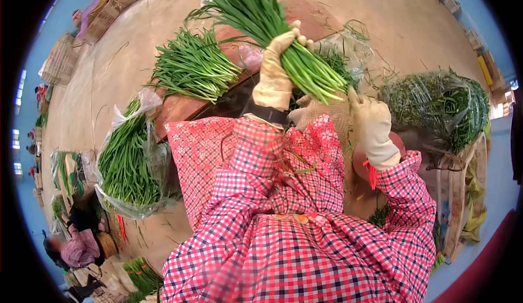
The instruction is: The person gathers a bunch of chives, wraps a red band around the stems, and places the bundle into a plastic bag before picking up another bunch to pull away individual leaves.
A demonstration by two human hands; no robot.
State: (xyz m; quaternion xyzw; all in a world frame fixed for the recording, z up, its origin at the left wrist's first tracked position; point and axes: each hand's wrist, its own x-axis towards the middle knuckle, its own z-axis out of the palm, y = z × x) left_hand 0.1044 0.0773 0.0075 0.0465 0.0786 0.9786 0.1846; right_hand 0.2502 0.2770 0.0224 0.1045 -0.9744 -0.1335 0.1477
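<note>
Here, our left hand [276, 63] clasps green stems [316, 74], open floor [425, 36] beyond; beside their lower ends, our right hand [371, 122] curls, its hold unclear.

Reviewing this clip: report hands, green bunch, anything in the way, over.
Left hand gripping green bunch. Right hand near stem ends, contact unclear. Nothing visibly between them.
</note>
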